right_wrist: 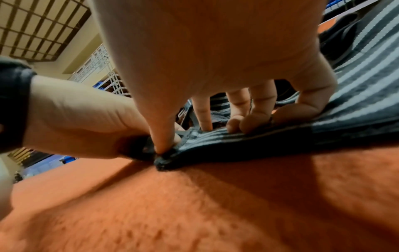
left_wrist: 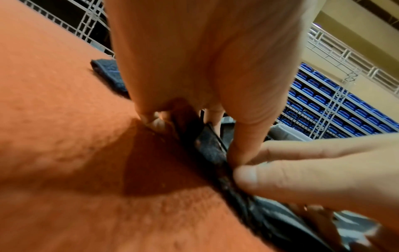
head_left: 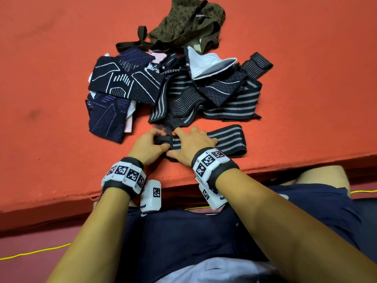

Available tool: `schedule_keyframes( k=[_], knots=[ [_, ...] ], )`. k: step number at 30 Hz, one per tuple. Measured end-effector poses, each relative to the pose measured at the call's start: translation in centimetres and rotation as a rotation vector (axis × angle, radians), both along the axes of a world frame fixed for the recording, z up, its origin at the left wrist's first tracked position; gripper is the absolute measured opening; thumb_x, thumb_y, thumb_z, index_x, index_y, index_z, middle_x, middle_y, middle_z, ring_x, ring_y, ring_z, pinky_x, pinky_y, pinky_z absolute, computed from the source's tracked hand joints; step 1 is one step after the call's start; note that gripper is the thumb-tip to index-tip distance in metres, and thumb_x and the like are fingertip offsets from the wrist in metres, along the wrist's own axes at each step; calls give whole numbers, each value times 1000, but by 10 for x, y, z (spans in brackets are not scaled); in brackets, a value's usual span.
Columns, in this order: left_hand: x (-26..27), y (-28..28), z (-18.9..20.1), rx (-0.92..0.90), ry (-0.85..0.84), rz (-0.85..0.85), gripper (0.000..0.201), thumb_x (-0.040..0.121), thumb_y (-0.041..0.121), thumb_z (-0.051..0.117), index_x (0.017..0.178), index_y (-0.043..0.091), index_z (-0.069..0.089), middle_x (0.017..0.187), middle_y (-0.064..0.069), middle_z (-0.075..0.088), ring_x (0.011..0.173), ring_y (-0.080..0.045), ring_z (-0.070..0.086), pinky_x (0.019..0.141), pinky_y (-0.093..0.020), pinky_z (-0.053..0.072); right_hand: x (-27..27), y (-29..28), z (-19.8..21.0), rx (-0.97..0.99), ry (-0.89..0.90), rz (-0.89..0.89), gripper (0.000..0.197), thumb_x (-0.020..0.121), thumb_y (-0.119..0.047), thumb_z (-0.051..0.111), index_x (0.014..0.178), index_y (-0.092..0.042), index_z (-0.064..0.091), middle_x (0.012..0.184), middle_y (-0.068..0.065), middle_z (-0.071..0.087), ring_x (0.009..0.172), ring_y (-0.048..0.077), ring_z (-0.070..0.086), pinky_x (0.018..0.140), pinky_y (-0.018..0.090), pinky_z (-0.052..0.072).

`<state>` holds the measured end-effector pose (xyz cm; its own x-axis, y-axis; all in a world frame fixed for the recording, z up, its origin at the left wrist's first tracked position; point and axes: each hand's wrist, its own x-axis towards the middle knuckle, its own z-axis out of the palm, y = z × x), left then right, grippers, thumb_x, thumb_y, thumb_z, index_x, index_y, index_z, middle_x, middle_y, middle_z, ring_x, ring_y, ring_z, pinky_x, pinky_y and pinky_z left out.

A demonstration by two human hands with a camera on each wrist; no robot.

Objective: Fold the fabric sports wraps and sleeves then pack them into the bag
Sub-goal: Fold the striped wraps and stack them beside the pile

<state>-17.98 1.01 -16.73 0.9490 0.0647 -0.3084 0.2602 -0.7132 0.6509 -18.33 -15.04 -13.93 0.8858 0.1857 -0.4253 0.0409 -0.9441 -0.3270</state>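
A black wrap with grey stripes (head_left: 228, 139) lies flat near the front edge of the red mat (head_left: 61, 99). My left hand (head_left: 151, 142) grips its dark left end, with the fingers curled over the far side and the thumb (left_wrist: 244, 139) down on the strap (left_wrist: 211, 150). Right beside it, my right hand (head_left: 191, 144) lies spread over the wrap. Its fingertips (right_wrist: 254, 124) and thumb press the striped cloth (right_wrist: 323, 133) against the mat. Behind the hands is a loose pile of wraps and sleeves (head_left: 177, 94). The brown patterned bag (head_left: 183, 23) sits crumpled at the far side.
The pile holds navy sleeves with white lines (head_left: 122, 82), a purple-lined sleeve (head_left: 106, 119), a white piece (head_left: 208, 64) and long striped bands (head_left: 234, 107). The mat's front edge (head_left: 285, 164) runs just before my lap. A yellow cord (head_left: 36, 251) lies on the floor.
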Motion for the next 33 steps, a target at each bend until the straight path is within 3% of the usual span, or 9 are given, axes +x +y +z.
schedule_keyframes(
  k=[7,10,14,18,21,23,29,33],
  knots=[
    [-2,3,0,-83,45,16,16,84,13,75,87,18,60,86,-5,69,81,-23,64,86,-43,54,2,4,6,47,27,-47,47,85,-49,63,126,-42,40,123,10,43,119,37,44,92,60,34],
    [-3,3,0,-110,23,20,21,81,13,75,84,25,59,82,-1,68,77,-19,62,86,-43,55,4,-1,3,121,9,-31,37,88,-35,63,119,-43,43,117,5,39,115,34,46,92,60,34],
    [-3,2,3,-150,-8,-27,20,68,25,70,80,37,61,80,1,69,75,-17,61,86,-46,56,10,-6,-1,203,-61,3,19,94,-34,60,111,-35,52,114,2,43,112,28,51,96,58,30],
    [-3,2,1,-129,11,-44,20,69,28,67,79,46,66,85,3,71,88,-23,68,92,-45,54,14,-5,-7,149,-78,51,26,97,-37,57,122,-38,55,123,2,46,120,25,47,98,56,27],
    [-3,1,1,-129,26,-40,22,84,13,70,89,35,70,94,0,75,96,-23,69,96,-44,53,18,-7,-7,213,-45,21,20,99,-36,55,119,-36,59,125,1,43,120,23,48,98,56,26],
    [-2,1,1,-142,36,-17,22,86,11,70,87,32,71,95,1,76,96,-22,70,97,-43,53,23,-9,-6,240,-18,15,20,100,-35,53,119,-32,58,130,1,40,120,24,49,97,55,28],
    [-2,1,7,-149,47,-77,25,67,23,77,75,45,68,88,7,72,83,-11,63,93,-35,52,33,-8,-5,198,12,54,23,99,-37,54,121,-30,56,132,2,45,124,25,48,103,62,34],
    [-2,0,7,-188,68,-58,18,60,37,72,77,39,69,85,10,72,83,-10,64,91,-33,52,37,-5,-5,198,11,65,27,98,-38,56,120,-22,58,131,6,46,123,29,50,105,57,37]
  ],
)
